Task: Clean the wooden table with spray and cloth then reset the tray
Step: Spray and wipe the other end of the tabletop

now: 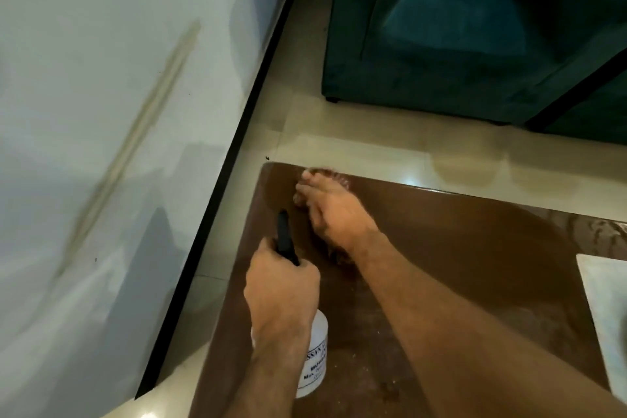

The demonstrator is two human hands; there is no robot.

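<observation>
Forearms, two, bare, entering from the near edge of the view; nearest items in frame.

Left hand [281,288]: grip closed around the black trigger head [284,237] of the spray bottle [314,356]; fingers wrapped at the neck, nozzle pointing away from the person toward the far corner of the tabletop [458,248].

Spray bottle: white plastic body, printed label partly readable, hanging below the left hand at the tabletop's wall-side edge. Whether its base rests on the wood cannot be told. Judged light and rigid, smooth-sided and possibly slippery if wet; the neck under the trigger is the sound place to hold it, as it is held now.

Right hand [327,210]: beyond the spray bottle, at the far corner of the tabletop, motion-blurred. Fingers spread and lying low over the wood; whether they hold anything cannot be told. No cloth is clearly visible under it.

Tabletop: dark glossy wood, pale specks and smears on the stretch nearest the bottle. Judged hard and slick once sprayed.

Tray [604,309]: pale, only a corner in view, lying on the tabletop well to the far side of the right forearm from the spray bottle. Judged stiff and flat; best lifted by two opposite edges.

Surroundings: white wall [101,112] with black skirting beside the spray bottle; beige tiled floor [356,146] beyond the tabletop; teal armchair [458,27] standing on the floor further off.
</observation>
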